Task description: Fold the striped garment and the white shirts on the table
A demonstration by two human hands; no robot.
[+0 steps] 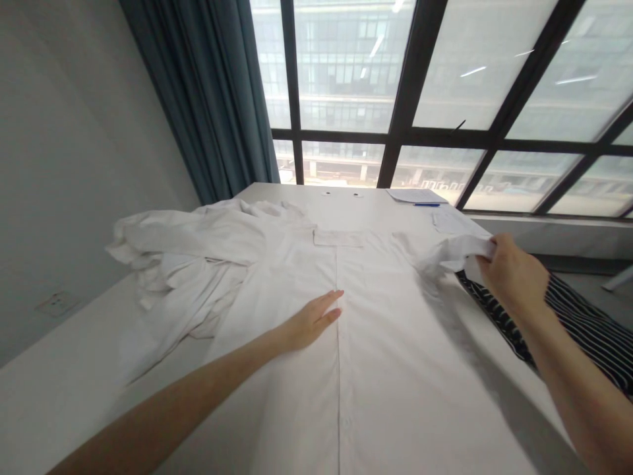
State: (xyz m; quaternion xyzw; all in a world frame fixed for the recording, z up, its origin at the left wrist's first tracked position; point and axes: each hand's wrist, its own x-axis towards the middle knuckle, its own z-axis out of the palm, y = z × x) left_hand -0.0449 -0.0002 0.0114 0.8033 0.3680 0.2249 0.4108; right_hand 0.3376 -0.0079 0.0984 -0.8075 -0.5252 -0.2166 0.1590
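Head view: your left hand (311, 322) lay unclenched on the shirt (400, 343). Your right hand (517, 277) pinched its sleeve (459, 248) near the right edge of the surface (341, 214).

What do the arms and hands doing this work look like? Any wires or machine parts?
No wires or machine parts show. The left hand and right hand are human and ungloved. The left forearm and right forearm are bare, with no sleeve, watch or bracelet in view.
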